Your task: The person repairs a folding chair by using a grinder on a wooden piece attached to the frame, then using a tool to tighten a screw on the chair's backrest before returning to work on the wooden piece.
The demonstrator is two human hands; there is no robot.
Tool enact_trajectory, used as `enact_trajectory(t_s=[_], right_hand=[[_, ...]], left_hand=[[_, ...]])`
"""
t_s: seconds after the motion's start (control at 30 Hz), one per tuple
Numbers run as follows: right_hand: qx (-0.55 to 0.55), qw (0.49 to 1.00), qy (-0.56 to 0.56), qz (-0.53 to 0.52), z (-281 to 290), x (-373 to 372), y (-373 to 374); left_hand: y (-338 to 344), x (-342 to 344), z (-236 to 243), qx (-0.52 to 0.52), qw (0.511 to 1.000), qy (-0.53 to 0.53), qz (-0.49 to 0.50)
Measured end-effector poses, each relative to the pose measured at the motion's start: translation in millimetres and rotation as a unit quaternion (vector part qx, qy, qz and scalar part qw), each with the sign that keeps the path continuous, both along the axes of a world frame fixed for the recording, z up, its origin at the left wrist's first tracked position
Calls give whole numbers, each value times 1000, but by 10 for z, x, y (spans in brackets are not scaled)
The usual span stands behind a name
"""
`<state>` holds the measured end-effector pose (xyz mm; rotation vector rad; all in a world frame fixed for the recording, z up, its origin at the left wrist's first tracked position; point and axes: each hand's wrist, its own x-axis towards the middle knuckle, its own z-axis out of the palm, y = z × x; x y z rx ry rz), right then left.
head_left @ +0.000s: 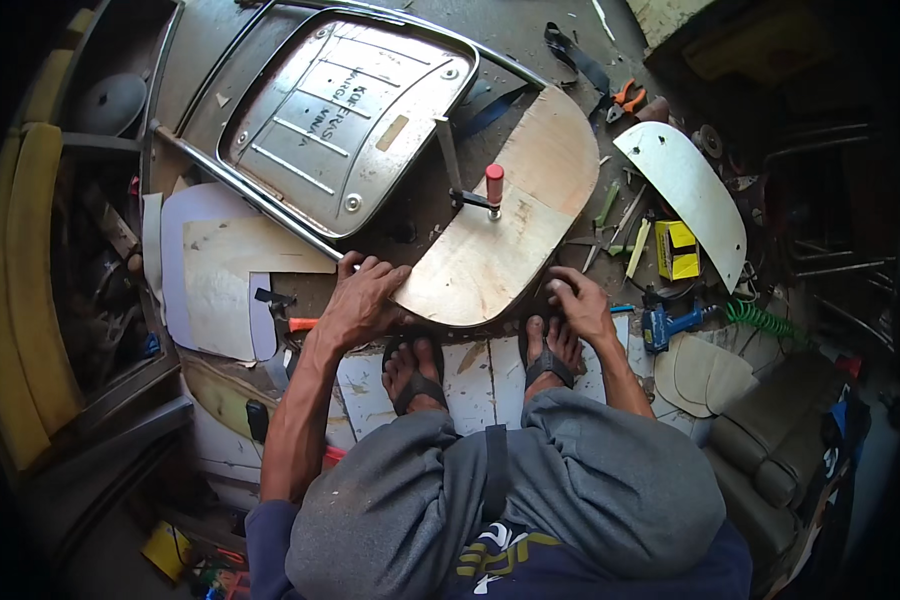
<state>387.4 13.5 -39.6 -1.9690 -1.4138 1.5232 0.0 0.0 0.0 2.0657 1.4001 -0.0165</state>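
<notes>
My left hand grips the left end of a pale, curved plywood board beside a bent metal tube frame. My right hand has curled fingers at the board's right curved edge; what they hold, if anything, is unclear. A bar clamp with a red handle sits on the board's middle, across a straight seam. Behind lies a ribbed metal seat panel inside the tube frame. My feet are just below the board.
Left are template sheets, an orange-handled hammer and yellow cushions. Right are pliers, a white curved panel, yellow box, blue air tool, green coiled hose and dark padded seat.
</notes>
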Motion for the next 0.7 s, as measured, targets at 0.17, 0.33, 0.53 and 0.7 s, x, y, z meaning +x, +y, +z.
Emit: enact_trajectory(t_s=[0.17,0.33,0.53,0.7], right_hand=[[71,984,-137,90,246,-255,219],[-65,998,7,-2,116,-282,146],[-151,972,156,-85,22,-408,56],[-161,967,175,-94,1,-408,63]], left_hand=[[80,-57,33,-30,999,-23,-13],[241,-223,113,-74,996,-31,-37],[171,-213,-46,-19,998,-22,-63],[140,-213,-91,-2,998,-19,-56]])
